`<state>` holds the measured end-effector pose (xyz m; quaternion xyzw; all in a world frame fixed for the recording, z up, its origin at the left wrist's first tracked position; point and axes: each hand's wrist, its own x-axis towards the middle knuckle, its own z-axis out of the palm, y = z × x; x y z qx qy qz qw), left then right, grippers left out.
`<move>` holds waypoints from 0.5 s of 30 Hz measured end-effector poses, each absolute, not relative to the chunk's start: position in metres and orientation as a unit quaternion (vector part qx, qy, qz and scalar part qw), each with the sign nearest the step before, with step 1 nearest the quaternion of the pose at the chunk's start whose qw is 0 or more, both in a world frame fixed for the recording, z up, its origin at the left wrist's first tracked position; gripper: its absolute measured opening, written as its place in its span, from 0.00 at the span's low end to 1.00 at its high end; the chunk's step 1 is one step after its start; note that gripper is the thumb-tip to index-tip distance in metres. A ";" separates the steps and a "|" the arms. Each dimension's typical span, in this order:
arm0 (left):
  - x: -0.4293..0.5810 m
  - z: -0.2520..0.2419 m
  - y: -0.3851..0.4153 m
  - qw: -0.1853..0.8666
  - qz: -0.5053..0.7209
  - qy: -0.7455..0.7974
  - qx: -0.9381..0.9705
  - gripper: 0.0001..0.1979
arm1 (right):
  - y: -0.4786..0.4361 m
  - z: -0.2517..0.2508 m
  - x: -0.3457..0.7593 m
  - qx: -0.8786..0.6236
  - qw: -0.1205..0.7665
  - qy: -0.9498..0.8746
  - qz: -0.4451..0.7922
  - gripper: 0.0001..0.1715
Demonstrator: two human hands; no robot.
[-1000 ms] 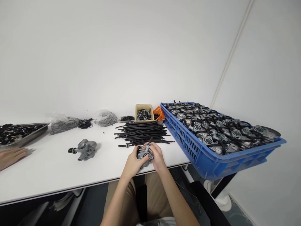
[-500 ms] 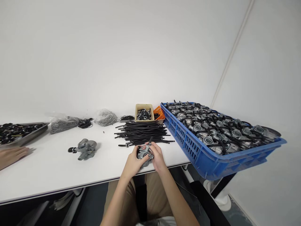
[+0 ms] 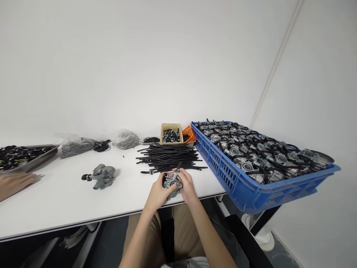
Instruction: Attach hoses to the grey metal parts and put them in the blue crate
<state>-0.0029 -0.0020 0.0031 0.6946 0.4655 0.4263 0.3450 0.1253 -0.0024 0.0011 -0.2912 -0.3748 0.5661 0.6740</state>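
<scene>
White workbench [image 3: 55, 201]: hands [image 3: 158, 191] w/ carburetor [image 3: 170, 181], mostly hidden by fingers.

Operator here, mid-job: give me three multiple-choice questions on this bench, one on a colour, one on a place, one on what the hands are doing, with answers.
1. What colour is the crate?
A) Red
B) Blue
C) Green

2. Where is the loose carburetor?
A) In the crate
B) On the floor
C) On the table, left of the hoses

3. What is the left hand doing?
A) Holding a carburetor with the right hand
B) Lying empty on the table
C) Lifting hoses

Answers:
1. B: its walls show blue.
2. C: it sits apart on the white tabletop.
3. A: both hands wrap around it.
</scene>
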 end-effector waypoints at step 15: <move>-0.004 0.003 -0.001 0.352 0.417 0.467 0.696 0.22 | 0.003 -0.007 0.128 -0.272 0.678 -0.402 0.553 0.18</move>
